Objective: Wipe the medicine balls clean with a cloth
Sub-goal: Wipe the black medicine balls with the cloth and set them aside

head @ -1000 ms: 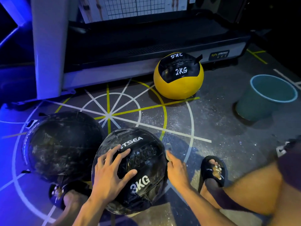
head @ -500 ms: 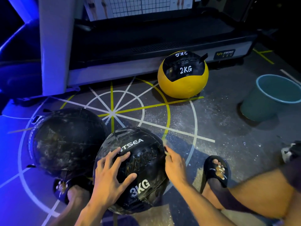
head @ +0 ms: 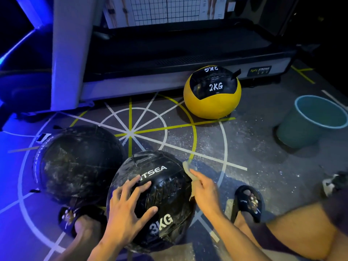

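A black 3KG medicine ball sits on the floor between my feet. My left hand lies spread flat on its top, fingers straight. My right hand is at the ball's right side and presses a small pale cloth against it; most of the cloth is hidden under the hand. A larger, dusty black ball rests touching it on the left. A yellow and black 2KG ball stands farther back by the treadmill.
A treadmill base runs across the back. A teal bucket stands at the right. My sandalled feet flank the 3KG ball. The floor mat has white and yellow lines and white dust.
My right hand has moved up along the right side of the 3KG ball with the cloth. My left hand has stayed spread on the ball.
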A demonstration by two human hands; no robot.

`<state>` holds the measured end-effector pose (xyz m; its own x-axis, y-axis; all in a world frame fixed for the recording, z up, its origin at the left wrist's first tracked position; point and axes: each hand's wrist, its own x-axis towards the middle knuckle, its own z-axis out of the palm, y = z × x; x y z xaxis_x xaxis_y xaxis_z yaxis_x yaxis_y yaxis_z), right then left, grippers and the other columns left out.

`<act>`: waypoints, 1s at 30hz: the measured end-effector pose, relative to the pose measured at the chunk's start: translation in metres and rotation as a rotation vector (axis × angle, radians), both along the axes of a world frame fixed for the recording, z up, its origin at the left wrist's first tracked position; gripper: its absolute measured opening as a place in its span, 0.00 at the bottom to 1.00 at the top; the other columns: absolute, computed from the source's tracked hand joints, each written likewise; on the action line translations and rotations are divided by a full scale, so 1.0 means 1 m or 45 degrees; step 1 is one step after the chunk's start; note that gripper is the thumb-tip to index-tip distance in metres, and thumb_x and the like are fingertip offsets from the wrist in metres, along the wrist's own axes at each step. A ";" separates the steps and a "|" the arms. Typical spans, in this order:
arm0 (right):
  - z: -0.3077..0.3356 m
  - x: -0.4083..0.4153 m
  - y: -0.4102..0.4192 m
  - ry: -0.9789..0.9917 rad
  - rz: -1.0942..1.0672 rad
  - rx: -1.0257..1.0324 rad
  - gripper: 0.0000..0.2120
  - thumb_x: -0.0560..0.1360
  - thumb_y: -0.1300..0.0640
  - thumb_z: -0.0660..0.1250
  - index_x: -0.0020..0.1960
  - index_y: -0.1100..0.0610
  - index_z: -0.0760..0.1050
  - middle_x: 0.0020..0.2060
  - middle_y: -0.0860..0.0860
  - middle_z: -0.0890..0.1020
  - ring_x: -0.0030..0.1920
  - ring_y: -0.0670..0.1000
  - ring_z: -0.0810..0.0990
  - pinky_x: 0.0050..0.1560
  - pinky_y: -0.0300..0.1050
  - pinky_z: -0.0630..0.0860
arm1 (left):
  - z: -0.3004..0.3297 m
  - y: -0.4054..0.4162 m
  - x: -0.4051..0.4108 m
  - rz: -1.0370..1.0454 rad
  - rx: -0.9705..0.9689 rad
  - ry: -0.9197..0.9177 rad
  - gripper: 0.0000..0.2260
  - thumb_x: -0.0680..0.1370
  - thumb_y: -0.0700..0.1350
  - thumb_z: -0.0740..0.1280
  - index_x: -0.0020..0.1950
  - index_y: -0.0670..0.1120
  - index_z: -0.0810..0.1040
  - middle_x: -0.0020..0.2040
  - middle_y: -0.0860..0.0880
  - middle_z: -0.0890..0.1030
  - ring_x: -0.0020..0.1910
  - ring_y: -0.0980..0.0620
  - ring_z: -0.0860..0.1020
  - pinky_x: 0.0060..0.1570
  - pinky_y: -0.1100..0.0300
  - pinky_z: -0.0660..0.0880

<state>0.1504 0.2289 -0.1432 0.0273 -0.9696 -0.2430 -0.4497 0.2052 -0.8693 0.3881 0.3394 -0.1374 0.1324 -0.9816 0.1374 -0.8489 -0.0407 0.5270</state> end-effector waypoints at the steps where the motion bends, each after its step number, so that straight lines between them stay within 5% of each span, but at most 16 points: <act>1: -0.003 -0.007 -0.003 -0.071 -0.117 0.009 0.19 0.83 0.61 0.59 0.65 0.42 0.79 0.38 0.42 0.82 0.27 0.42 0.74 0.30 0.40 0.73 | 0.000 0.001 0.000 -0.002 -0.005 0.003 0.30 0.74 0.74 0.62 0.75 0.68 0.68 0.78 0.65 0.60 0.69 0.48 0.65 0.68 0.44 0.66; 4: -0.015 -0.024 -0.019 -0.041 -0.370 0.115 0.16 0.84 0.57 0.59 0.64 0.44 0.80 0.43 0.43 0.82 0.34 0.44 0.75 0.36 0.42 0.73 | -0.001 0.001 0.000 0.006 -0.019 -0.005 0.30 0.74 0.74 0.63 0.75 0.67 0.69 0.78 0.64 0.61 0.69 0.48 0.65 0.68 0.44 0.65; 8: 0.005 0.007 0.005 0.068 0.098 -0.056 0.17 0.84 0.58 0.59 0.68 0.46 0.78 0.49 0.46 0.86 0.32 0.40 0.77 0.35 0.31 0.71 | -0.004 0.000 -0.006 0.005 -0.030 -0.020 0.30 0.74 0.73 0.63 0.74 0.66 0.70 0.78 0.62 0.61 0.70 0.47 0.66 0.69 0.45 0.62; 11: 0.007 0.014 0.018 0.205 0.381 -0.415 0.21 0.81 0.61 0.59 0.71 0.50 0.76 0.65 0.45 0.81 0.57 0.37 0.80 0.62 0.27 0.71 | -0.004 0.001 -0.004 0.016 -0.032 -0.005 0.30 0.74 0.73 0.63 0.74 0.66 0.69 0.78 0.64 0.61 0.70 0.50 0.64 0.69 0.47 0.61; 15: 0.007 -0.001 -0.006 0.336 0.217 -0.141 0.20 0.84 0.60 0.59 0.74 0.50 0.73 0.50 0.54 0.86 0.35 0.42 0.76 0.38 0.32 0.75 | -0.003 0.002 -0.005 0.010 -0.025 0.001 0.30 0.74 0.74 0.63 0.75 0.67 0.68 0.78 0.64 0.60 0.71 0.51 0.62 0.68 0.46 0.61; 19: 0.013 0.012 0.005 0.306 0.497 -0.420 0.21 0.81 0.60 0.59 0.73 0.53 0.75 0.68 0.48 0.77 0.62 0.41 0.77 0.63 0.18 0.62 | -0.003 0.002 -0.005 0.017 -0.040 0.004 0.30 0.74 0.74 0.63 0.74 0.67 0.69 0.78 0.63 0.61 0.74 0.49 0.63 0.69 0.45 0.62; 21: 0.011 0.004 -0.005 0.337 0.505 -0.382 0.20 0.82 0.60 0.59 0.72 0.51 0.76 0.63 0.50 0.82 0.55 0.41 0.82 0.59 0.24 0.72 | -0.003 0.003 -0.006 0.012 -0.038 0.002 0.30 0.74 0.74 0.63 0.74 0.67 0.68 0.78 0.63 0.61 0.73 0.51 0.62 0.68 0.45 0.62; 22: 0.012 0.000 -0.013 0.373 0.412 -0.272 0.19 0.83 0.60 0.60 0.72 0.50 0.76 0.53 0.52 0.86 0.43 0.40 0.83 0.47 0.27 0.78 | -0.003 0.003 -0.007 0.009 -0.038 0.012 0.30 0.74 0.74 0.63 0.74 0.67 0.68 0.78 0.64 0.61 0.73 0.52 0.61 0.67 0.45 0.62; 24: 0.019 0.001 -0.020 0.412 0.315 -0.182 0.17 0.83 0.60 0.60 0.70 0.52 0.77 0.38 0.48 0.83 0.28 0.40 0.77 0.32 0.30 0.74 | -0.003 0.003 -0.012 0.006 -0.040 0.024 0.29 0.74 0.73 0.64 0.74 0.68 0.68 0.78 0.64 0.60 0.74 0.53 0.60 0.67 0.45 0.62; 26: 0.029 0.012 -0.010 0.377 0.443 -0.299 0.17 0.82 0.62 0.60 0.68 0.54 0.79 0.45 0.47 0.85 0.33 0.38 0.80 0.37 0.23 0.72 | -0.004 0.003 -0.014 0.001 -0.045 0.026 0.29 0.74 0.73 0.64 0.74 0.67 0.69 0.78 0.64 0.61 0.75 0.53 0.60 0.68 0.46 0.62; 28: 0.029 0.017 0.001 0.292 0.582 -0.420 0.18 0.82 0.62 0.61 0.69 0.53 0.79 0.61 0.49 0.83 0.51 0.39 0.83 0.54 0.21 0.70 | -0.004 0.003 -0.013 0.012 -0.047 0.022 0.29 0.74 0.73 0.63 0.74 0.67 0.69 0.79 0.64 0.60 0.75 0.54 0.59 0.68 0.46 0.62; 30: 0.021 0.009 -0.007 0.297 0.498 -0.336 0.19 0.83 0.62 0.60 0.72 0.53 0.76 0.57 0.52 0.84 0.43 0.37 0.82 0.47 0.24 0.74 | -0.003 0.004 -0.013 0.004 -0.043 0.026 0.29 0.75 0.74 0.63 0.75 0.68 0.68 0.79 0.64 0.60 0.75 0.56 0.57 0.68 0.46 0.62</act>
<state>0.1598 0.2218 -0.1226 0.3737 -0.9269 -0.0343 -0.6367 -0.2294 -0.7362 0.3747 0.3437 -0.1404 0.1387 -0.9761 0.1675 -0.8379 -0.0255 0.5453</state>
